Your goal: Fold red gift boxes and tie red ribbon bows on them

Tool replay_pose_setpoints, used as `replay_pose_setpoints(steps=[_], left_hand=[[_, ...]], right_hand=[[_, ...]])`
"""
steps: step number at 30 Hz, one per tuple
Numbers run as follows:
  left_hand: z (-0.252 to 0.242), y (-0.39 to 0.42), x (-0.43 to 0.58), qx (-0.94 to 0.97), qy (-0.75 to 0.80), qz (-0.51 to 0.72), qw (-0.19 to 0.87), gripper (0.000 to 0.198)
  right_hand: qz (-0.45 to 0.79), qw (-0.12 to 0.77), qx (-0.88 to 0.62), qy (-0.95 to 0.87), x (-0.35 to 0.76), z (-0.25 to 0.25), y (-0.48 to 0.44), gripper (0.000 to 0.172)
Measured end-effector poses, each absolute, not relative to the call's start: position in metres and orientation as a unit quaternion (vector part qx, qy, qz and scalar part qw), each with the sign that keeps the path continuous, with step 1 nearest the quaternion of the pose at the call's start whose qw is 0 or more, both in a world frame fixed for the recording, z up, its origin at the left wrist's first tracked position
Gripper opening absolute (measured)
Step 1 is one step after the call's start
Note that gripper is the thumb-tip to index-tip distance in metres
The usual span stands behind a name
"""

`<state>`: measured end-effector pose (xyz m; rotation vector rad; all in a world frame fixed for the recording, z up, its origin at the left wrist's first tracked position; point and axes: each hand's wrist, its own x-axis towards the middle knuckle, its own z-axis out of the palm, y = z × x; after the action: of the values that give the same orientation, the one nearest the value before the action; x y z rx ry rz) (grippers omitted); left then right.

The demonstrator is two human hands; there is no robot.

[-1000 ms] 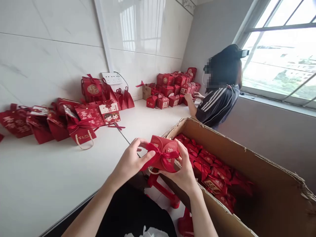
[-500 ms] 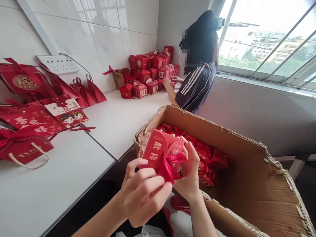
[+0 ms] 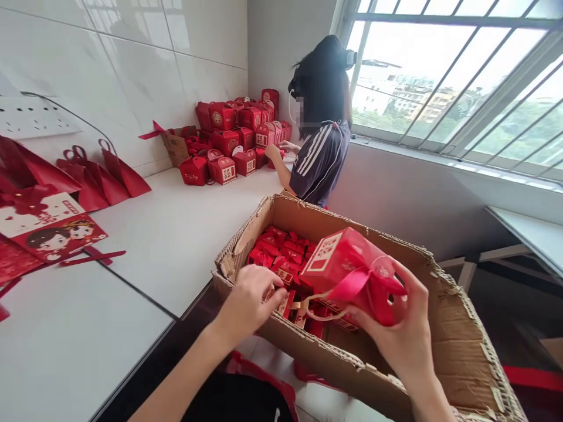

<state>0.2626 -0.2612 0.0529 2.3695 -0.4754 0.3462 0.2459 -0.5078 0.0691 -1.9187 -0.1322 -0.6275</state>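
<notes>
My right hand (image 3: 407, 337) grips a red gift box (image 3: 352, 272) tied with a red ribbon, holding it above the open cardboard carton (image 3: 334, 360). My left hand (image 3: 250, 299) reaches over the carton's near wall, fingers curled down among the several red gift boxes (image 3: 281, 252) packed inside. What those fingers touch or hold is hidden. The carton stands beside a white counter (image 3: 176, 228).
Red gift bags (image 3: 101, 176) and a printed card (image 3: 48, 231) lie on the counter at left. Another person in a striped dark shirt (image 3: 319, 161) works at a pile of red boxes (image 3: 233, 138) in the far corner. A barred window (image 3: 453, 76) fills the right.
My view swung right. The ribboned box passed from both hands to my right hand alone and moved over the carton. My left hand let go and dropped into the carton.
</notes>
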Motion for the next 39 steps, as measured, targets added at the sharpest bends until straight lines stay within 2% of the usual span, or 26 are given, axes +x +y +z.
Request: replay_pose_setpoints(steps=[2, 4, 6, 8, 11, 14, 17, 19, 21, 25, 26, 28, 32, 35, 37, 39], left_hand=[[0.037, -0.279, 0.259, 0.909, -0.261, 0.110, 0.305, 0.018], [0.026, -0.291, 0.256, 0.922, -0.282, 0.107, 0.244, 0.026], [0.019, -0.294, 0.256, 0.930, -0.291, 0.115, 0.192, 0.035], [0.015, -0.290, 0.259, 0.925, -0.318, 0.122, 0.170, 0.041], [0.012, -0.283, 0.261, 0.909, -0.360, 0.131, 0.166, 0.039], [0.009, -0.282, 0.260, 0.905, -0.362, 0.147, 0.168, 0.036], [0.007, -0.283, 0.259, 0.903, -0.360, 0.160, 0.171, 0.037], [0.008, -0.283, 0.258, 0.901, -0.360, 0.164, 0.179, 0.037], [0.009, -0.283, 0.257, 0.900, -0.357, 0.161, 0.190, 0.037], [0.011, -0.282, 0.259, 0.905, -0.344, 0.136, 0.208, 0.035], [0.011, -0.282, 0.259, 0.907, -0.342, 0.133, 0.208, 0.034], [0.011, -0.283, 0.260, 0.909, -0.340, 0.132, 0.202, 0.032], [0.016, -0.286, 0.253, 0.898, -0.353, 0.167, 0.203, 0.025], [0.014, -0.283, 0.229, 0.859, -0.360, 0.238, 0.277, 0.012], [0.001, -0.274, 0.203, 0.835, -0.346, 0.271, 0.332, 0.017], [-0.021, -0.257, 0.170, 0.841, -0.305, 0.269, 0.357, 0.021]], right_hand=[[-0.215, 0.610, -0.762, 0.028, 0.253, 0.068, -0.529, 0.069], [-0.139, 0.694, -0.701, 0.088, 0.262, 0.067, -0.545, 0.054], [-0.046, 0.753, -0.645, 0.121, 0.268, 0.065, -0.554, 0.045], [0.037, 0.778, -0.616, 0.115, 0.271, 0.065, -0.555, 0.048], [0.112, 0.781, -0.612, 0.060, 0.273, 0.064, -0.549, 0.061], [0.134, 0.782, -0.607, 0.046, 0.273, 0.065, -0.543, 0.068], [0.105, 0.782, -0.608, 0.089, 0.272, 0.067, -0.547, 0.061], [0.052, 0.756, -0.644, 0.103, 0.273, 0.069, -0.558, 0.055], [-0.014, 0.681, -0.726, 0.094, 0.276, 0.071, -0.576, 0.061], [-0.103, 0.373, -0.920, 0.060, 0.289, 0.062, -0.623, 0.099], [-0.094, 0.309, -0.945, 0.049, 0.292, 0.056, -0.634, 0.101], [-0.039, 0.239, -0.970, 0.022, 0.297, 0.043, -0.654, 0.094], [0.047, 0.230, -0.972, -0.026, 0.302, 0.021, -0.677, 0.067], [0.051, 0.242, -0.968, -0.040, 0.309, 0.009, -0.678, 0.068], [0.051, 0.243, -0.968, -0.041, 0.316, 0.001, -0.675, 0.072], [0.051, 0.240, -0.969, -0.040, 0.319, -0.007, -0.671, 0.067]])
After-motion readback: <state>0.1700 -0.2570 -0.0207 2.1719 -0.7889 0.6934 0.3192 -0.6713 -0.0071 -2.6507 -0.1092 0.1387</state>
